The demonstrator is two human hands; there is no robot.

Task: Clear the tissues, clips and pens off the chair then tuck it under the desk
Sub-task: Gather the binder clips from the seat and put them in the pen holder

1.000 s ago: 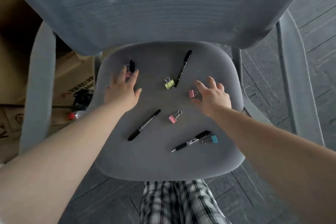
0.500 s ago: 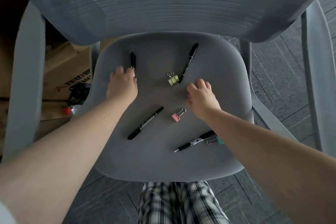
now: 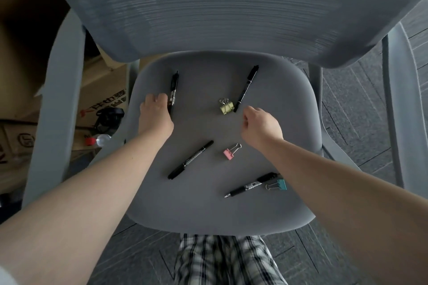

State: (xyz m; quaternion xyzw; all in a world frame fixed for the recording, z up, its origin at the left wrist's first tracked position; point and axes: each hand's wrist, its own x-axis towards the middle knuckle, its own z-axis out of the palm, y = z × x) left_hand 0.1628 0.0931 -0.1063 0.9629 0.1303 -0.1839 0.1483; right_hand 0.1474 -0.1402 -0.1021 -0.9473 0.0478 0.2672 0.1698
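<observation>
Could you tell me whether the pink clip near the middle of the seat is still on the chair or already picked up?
Still on the chair: the pink clip lies on the seat, untouched.

My one head camera looks steeply down, close over the chair seat (image 3: 208,192), with its mesh backrest (image 3: 208,7) on the far side.

1. The left hand (image 3: 155,116) sits left of the frame's centre, fingers curled under, its bare forearm running in from the lower left.
2. The right hand (image 3: 261,125) sits right of centre, closed into a loose fist, forearm entering from the lower right.
</observation>
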